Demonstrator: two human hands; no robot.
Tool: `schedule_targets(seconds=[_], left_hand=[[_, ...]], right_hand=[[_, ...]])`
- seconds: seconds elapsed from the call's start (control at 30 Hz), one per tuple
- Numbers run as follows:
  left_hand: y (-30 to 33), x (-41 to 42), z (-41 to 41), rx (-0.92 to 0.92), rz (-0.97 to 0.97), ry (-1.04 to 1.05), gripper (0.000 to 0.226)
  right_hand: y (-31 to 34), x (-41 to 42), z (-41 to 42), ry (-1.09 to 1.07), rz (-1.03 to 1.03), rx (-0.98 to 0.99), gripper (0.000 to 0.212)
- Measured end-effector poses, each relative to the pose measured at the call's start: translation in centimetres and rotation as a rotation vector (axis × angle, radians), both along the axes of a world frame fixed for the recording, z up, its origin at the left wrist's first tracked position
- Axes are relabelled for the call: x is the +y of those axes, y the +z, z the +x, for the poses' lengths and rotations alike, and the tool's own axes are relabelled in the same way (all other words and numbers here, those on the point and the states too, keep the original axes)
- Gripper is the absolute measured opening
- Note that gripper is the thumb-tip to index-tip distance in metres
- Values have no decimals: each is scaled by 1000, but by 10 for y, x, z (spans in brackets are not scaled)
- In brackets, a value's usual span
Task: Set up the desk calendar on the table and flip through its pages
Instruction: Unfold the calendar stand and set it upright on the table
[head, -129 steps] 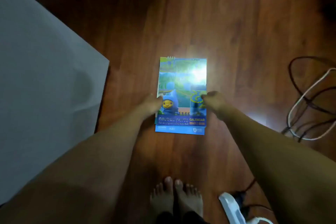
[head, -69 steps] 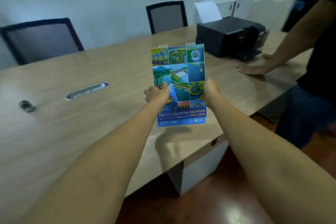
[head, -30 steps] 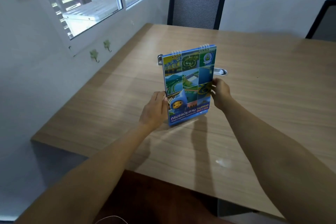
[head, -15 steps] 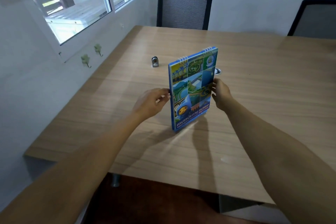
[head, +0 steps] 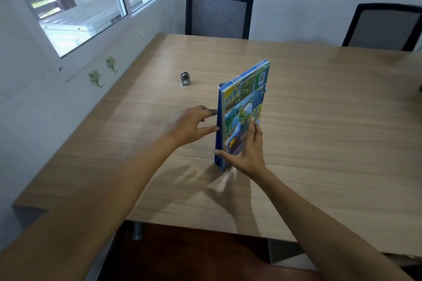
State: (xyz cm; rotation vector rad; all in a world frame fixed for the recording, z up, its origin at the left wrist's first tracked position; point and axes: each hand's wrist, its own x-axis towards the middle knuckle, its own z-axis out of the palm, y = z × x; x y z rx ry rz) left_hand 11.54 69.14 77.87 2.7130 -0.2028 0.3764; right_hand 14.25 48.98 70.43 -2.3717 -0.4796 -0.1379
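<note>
Wooden counter [head: 319, 143] carries the upright calendar [head: 242, 107]. Left hand [head: 191, 124] touches its back edge, grip spread. Right hand [head: 247, 155] lies flat on the cover, fingers loosely apart.

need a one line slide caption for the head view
Both hands, left hand and right hand, steady an upright spiral-bound calendar on the wooden table.

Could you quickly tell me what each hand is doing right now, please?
Left hand: open, fingertips against the back edge of the upright desk calendar.
Right hand: open, spread over the calendar's front cover near its base.
</note>
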Motion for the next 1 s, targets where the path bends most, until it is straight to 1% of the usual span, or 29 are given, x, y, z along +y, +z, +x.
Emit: schedule_targets(seconds=[0.13,0.23,0.47,0.57,0.7,0.87,1.0], left_hand=[[0,-3,4,5,52,-8,54],[3,-6,5,15,102,-9,54],[7,-18,9,-45,233,-42,49],[8,-21,15,-54,267,-18,48],[5,-21,20,-48,258,29,47],[-4,-28,21,-54,155,39,45],[-9,-36,19,-4,82,75,45]], right_hand=[[7,11,1,-85,8,-54,137],[10,9,6,-70,-11,-78,134],[6,-15,12,-58,-18,-89,128],[5,-27,15,-61,-15,-87,127],[5,-37,22,-65,-13,-94,125],[2,-40,26,-69,3,-75,124],[0,-42,26,8,10,-82,123]])
